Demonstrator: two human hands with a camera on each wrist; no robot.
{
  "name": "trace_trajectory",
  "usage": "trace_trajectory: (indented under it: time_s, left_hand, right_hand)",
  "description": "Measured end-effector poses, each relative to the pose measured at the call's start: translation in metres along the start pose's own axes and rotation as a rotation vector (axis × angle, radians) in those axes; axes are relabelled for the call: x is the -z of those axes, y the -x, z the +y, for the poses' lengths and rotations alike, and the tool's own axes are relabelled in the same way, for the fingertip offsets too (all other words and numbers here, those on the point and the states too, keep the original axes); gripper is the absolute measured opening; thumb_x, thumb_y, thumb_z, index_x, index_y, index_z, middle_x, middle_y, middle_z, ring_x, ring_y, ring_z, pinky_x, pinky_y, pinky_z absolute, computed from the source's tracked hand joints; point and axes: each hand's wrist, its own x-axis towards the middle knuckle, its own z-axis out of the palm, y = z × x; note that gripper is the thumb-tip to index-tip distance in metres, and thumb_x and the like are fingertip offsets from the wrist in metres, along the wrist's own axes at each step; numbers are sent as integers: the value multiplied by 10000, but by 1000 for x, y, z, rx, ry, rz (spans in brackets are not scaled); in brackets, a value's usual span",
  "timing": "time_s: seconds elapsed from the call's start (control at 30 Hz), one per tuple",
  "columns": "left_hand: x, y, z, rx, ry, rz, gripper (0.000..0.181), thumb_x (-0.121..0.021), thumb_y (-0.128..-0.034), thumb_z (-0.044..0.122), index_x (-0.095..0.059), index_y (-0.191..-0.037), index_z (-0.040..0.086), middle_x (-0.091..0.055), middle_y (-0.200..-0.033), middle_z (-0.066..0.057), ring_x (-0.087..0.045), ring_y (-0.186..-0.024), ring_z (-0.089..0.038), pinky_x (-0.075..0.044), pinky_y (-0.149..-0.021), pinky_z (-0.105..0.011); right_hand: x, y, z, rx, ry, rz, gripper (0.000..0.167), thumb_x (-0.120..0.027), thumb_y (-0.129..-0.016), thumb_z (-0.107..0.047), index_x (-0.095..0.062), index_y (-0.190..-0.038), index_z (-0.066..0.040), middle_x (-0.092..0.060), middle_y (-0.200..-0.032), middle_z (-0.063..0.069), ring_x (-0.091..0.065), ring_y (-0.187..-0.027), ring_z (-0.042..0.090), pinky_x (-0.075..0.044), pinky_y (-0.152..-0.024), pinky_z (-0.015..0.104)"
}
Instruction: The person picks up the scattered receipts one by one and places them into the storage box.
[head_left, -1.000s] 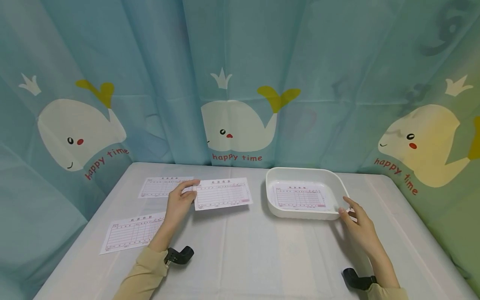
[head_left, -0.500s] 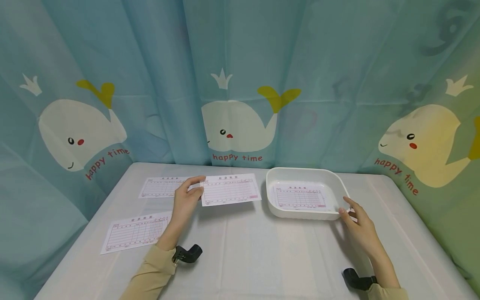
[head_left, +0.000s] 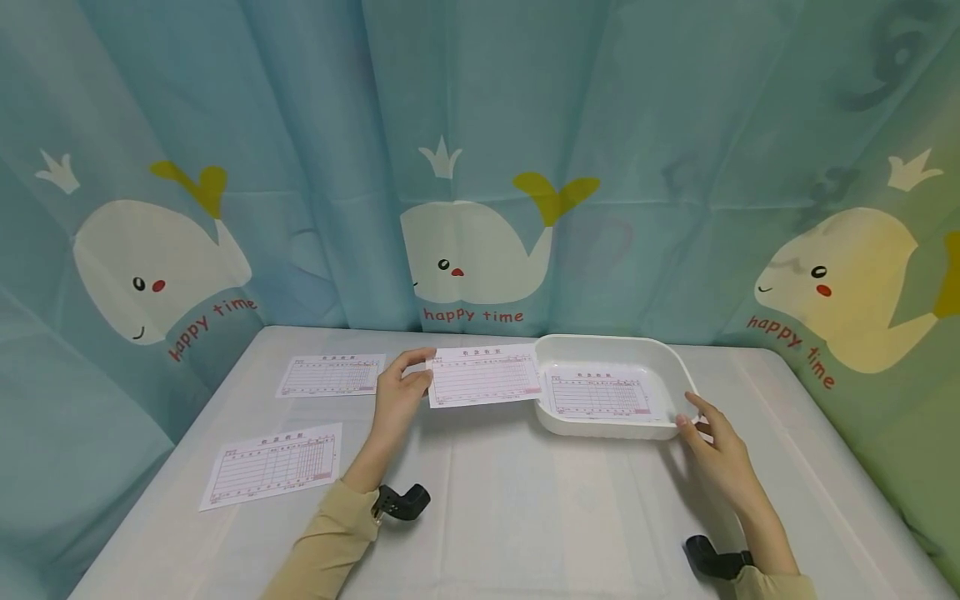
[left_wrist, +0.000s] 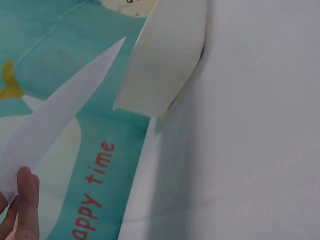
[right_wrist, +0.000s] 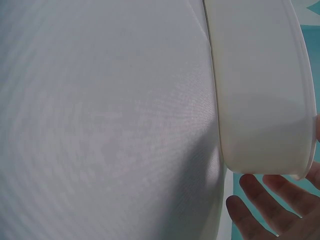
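Observation:
My left hand (head_left: 400, 392) pinches the left edge of a printed receipt slip (head_left: 483, 375), held above the table. Its right end overlaps the left rim of a white plastic tray (head_left: 607, 431) in the head view. Edge-on in the left wrist view, the held slip (left_wrist: 65, 105) is apart from the tray wall (left_wrist: 170, 55). Inside the tray lies another receipt slip (head_left: 600, 395). At the tray's front right corner, my right hand (head_left: 716, 450) holds the rim with thumb and fingers; several fingertips (right_wrist: 250, 182) show beside the end wall in the right wrist view.
Two more receipt slips lie flat on the left of the white-covered table: a far one (head_left: 330, 376) and a nearer, slanted one (head_left: 273, 465). Behind the table hangs a blue-green curtain (head_left: 480, 100) with whale prints.
My left hand has carried the pinched slip rightward, so its end now reaches the tray's left rim. The nearer slip on the left is uncovered. My right hand and the tray stay put.

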Motion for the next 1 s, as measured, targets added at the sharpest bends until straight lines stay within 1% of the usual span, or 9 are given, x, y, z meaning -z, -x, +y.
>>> trace_trajectory:
  time_s: [0.27,0.43,0.6,0.73,0.83,1.0]
  left_hand:
    - [-25,-3,-3,-8,40,-7,322,-517,-912,-11,-627,-1211,38,-572,-1250,-169,-647,-868,-132,-512,-700,-196]
    - [-46,-5,-3,8,59,-13,312,-523,-899,-20,-641,-1181,44,-572,-1222,-159,-647,-843,-144,-520,-697,-216]
    - [-69,-6,-4,28,78,-42,307,-529,-891,-19,-646,-1166,48,-577,-1203,-155,-647,-833,-135,-528,-687,-227]
    - [-86,-7,-5,29,100,-80,316,-522,-886,-29,-641,-1171,37,-578,-1202,-163,-651,-840,-136,-527,-684,-227]
    - [-97,-9,-6,14,114,-98,322,-514,-882,-41,-637,-1174,21,-573,-1199,-177,-656,-848,-142,-524,-682,-223]
    - [-112,-11,-3,6,138,-102,326,-520,-867,-56,-647,-1158,15,-589,-1173,-180,-652,-825,-133,-510,-667,-211]
  right_hand:
    - [0,-1,1,6,-2,-2,620,-437,-1012,-360,-253,-1501,-26,-276,-1477,345,-414,-1226,501,-388,-954,662]
    - [0,-1,1,8,-4,-1,619,-436,-1012,-361,-254,-1501,-27,-276,-1478,341,-413,-1226,499,-388,-954,661]
    - [0,-1,1,7,0,1,618,-437,-1013,-359,-256,-1499,-23,-279,-1475,341,-414,-1221,496,-389,-952,661]
    - [1,-1,1,3,4,-3,621,-433,-1013,-363,-250,-1502,-26,-274,-1479,340,-412,-1222,495,-386,-955,664]
    - [1,-1,0,3,8,-2,621,-434,-1012,-363,-252,-1501,-27,-277,-1478,340,-414,-1221,496,-388,-954,664]
    - [0,-1,1,5,10,1,615,-436,-1013,-354,-254,-1500,-25,-286,-1469,340,-420,-1214,494,-395,-950,664]
